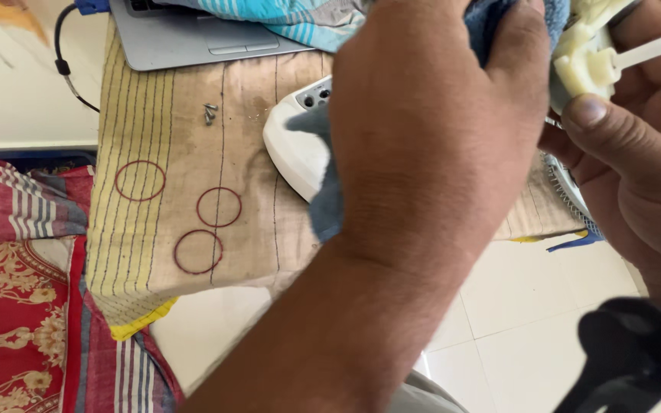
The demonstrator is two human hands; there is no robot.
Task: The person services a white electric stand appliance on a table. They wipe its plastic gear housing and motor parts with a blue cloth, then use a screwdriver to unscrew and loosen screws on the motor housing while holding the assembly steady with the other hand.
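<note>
My left hand (437, 130) fills the middle of the view, back of the hand towards me, closed on a blue-grey cloth (323, 206) that hangs down below it. The cloth is pressed against a cream plastic part (587, 65) with a white shaft sticking out to the right. My right hand (640, 168) grips that part from the right, thumb just under it. Behind my left hand, a white rounded plastic base (296, 145) with small holes lies on the table.
A beige striped cloth with red rings (193, 206) covers the table. Small screws (210, 113) lie on it, with a grey laptop (185, 38) and striped fabric behind. A fan grille (568, 191) shows at right, a black blurred object (636, 359) at lower right, patterned bedding (17, 306) at left.
</note>
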